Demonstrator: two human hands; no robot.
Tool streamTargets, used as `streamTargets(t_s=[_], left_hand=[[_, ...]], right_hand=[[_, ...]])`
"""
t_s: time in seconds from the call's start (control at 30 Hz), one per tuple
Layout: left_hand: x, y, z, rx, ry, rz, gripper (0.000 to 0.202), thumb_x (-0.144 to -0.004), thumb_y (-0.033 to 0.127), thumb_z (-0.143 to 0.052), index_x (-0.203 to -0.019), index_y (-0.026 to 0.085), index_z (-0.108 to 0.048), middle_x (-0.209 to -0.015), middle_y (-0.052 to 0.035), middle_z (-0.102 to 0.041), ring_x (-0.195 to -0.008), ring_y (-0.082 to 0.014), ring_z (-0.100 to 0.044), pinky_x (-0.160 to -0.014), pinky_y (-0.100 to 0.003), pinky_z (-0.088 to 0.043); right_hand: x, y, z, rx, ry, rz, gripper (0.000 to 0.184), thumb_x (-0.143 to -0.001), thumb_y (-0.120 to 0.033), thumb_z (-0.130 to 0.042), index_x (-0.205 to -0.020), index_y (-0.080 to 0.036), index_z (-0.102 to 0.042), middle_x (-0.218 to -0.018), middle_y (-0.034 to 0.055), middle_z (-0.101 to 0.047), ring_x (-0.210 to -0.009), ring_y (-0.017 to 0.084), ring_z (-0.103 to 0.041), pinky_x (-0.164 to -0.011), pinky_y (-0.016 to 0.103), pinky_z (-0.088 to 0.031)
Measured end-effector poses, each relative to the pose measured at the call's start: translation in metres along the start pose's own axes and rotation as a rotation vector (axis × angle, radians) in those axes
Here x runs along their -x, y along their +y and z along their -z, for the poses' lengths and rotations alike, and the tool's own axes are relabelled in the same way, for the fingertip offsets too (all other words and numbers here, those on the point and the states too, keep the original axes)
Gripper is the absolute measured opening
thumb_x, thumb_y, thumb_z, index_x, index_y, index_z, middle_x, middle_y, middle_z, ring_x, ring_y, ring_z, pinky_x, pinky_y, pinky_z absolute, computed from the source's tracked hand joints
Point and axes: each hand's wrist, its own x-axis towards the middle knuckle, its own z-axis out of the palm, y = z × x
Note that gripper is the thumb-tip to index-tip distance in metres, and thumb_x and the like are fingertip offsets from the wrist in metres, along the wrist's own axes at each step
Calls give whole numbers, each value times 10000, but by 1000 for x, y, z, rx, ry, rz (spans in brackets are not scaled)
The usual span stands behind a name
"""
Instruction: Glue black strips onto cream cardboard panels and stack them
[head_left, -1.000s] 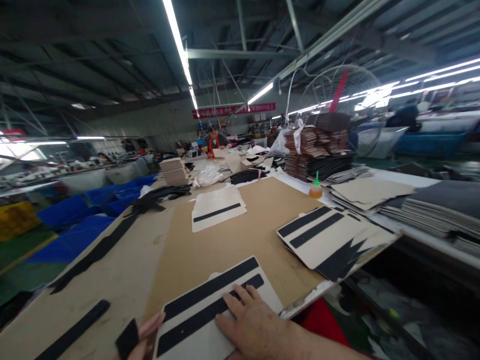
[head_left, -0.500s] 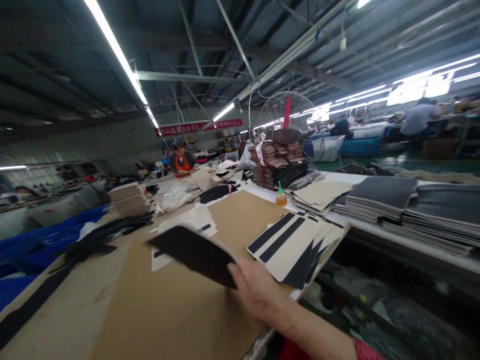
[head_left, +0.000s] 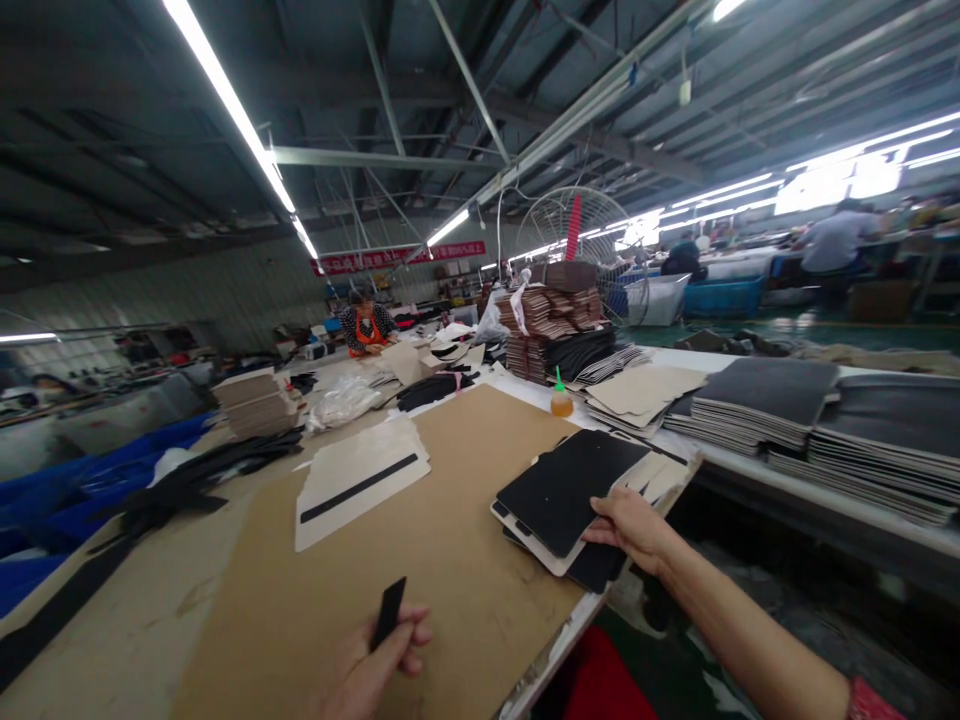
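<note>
My right hand (head_left: 626, 528) grips the near right edge of a black panel (head_left: 574, 487), thumb on top and fingers beneath. The panel lies over a fanned pile of cream and black panels (head_left: 660, 476) at the table's right edge. Low in the view, my left hand (head_left: 379, 650) pinches a short black strip (head_left: 389, 612) that points up and away. Ahead of that hand, cream panels (head_left: 360, 470) lie on the brown board (head_left: 480, 430); a black strip (head_left: 360, 488) runs across the top one.
A glue bottle (head_left: 561, 398) with a green nozzle stands behind the pile. Stacks of dark panels (head_left: 765, 395) line the right-hand table. Brown bundles (head_left: 551, 320) and a large fan (head_left: 577, 240) are farther back. A person (head_left: 365, 325) in an orange apron works at the far end.
My right hand has moved right, bringing the black panel from above the board onto the pile. My left hand has come into view with the black strip.
</note>
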Motion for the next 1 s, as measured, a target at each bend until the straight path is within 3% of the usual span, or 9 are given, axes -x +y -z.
streamTargets(t_s=[0.13,0.23,0.3,0.37,0.43,0.5,0.63,0.83,1.0], left_hand=[[-25,28,-28,-29,-40,-21,496,-791,554,-490,-1003,161,-706,-958,-111,-756,-874,-256,-707,-830,-372,-534],[-54,41,-36,-30,-34,-58,471,-833,539,-483,-1023,169,-705,-1040,-129,-741,-977,-278,-685,-807,-367,-524],[-77,50,-42,-10,-30,-74,495,-858,539,-468,-1099,165,-684,-1131,-144,-714,-1063,-298,-656,-791,-370,-524],[-102,61,-52,13,-30,-97,501,-878,528,-467,-1182,175,-654,-1243,-147,-665,-1164,-304,-607,-838,-376,-514],[-123,72,-66,35,-28,-124,485,-893,513,-486,-1225,191,-631,-1319,-139,-620,-1247,-288,-550,-949,-383,-467],[-138,82,-81,49,-31,-147,485,-899,514,-509,-1231,178,-618,-1338,-141,-605,-1273,-269,-528,-1045,-418,-400],[-145,97,-103,56,-80,-183,443,-922,466,-487,-1189,147,-638,-1279,-131,-647,-1207,-253,-581,-1049,-429,-402],[-136,106,-112,23,-106,-221,419,-917,400,-452,-1162,139,-670,-1188,-112,-698,-1183,-269,-592,-1014,-361,-423],[-146,111,-124,-16,-104,-219,418,-970,400,-390,-1168,135,-645,-1153,-124,-700,-1128,-234,-620,-974,-361,-463]], right_hand=[[5,-4,29,323,14,10,269,-863,-387,-597,-688,-190,-542,-530,38,-632,-387,127,-531,-381,225,-387],[21,7,55,735,212,269,335,-884,-496,-513,-710,-217,-577,-590,23,-645,-492,148,-554,-494,261,-412],[37,22,62,836,263,425,347,-887,-533,-492,-741,-233,-589,-660,19,-649,-613,171,-582,-597,280,-437],[55,40,57,823,147,456,398,-899,-565,-469,-709,-232,-577,-664,14,-625,-645,174,-574,-607,276,-432],[67,56,43,760,-22,372,458,-920,-580,-426,-679,-220,-572,-646,11,-608,-614,163,-570,-557,260,-425],[72,68,27,668,-110,266,488,-930,-593,-395,-710,-204,-591,-650,13,-623,-569,149,-581,-512,246,-427],[69,76,6,498,-117,165,498,-924,-603,-400,-751,-179,-596,-601,4,-619,-464,108,-557,-454,214,-418],[57,81,-10,343,-35,73,379,-890,-565,-470,-795,-202,-530,-579,-18,-618,-374,95,-510,-331,183,-366],[51,84,-19,270,-66,35,413,-875,-617,-462,-767,-219,-473,-622,-5,-656,-342,93,-493,-283,176,-302]])
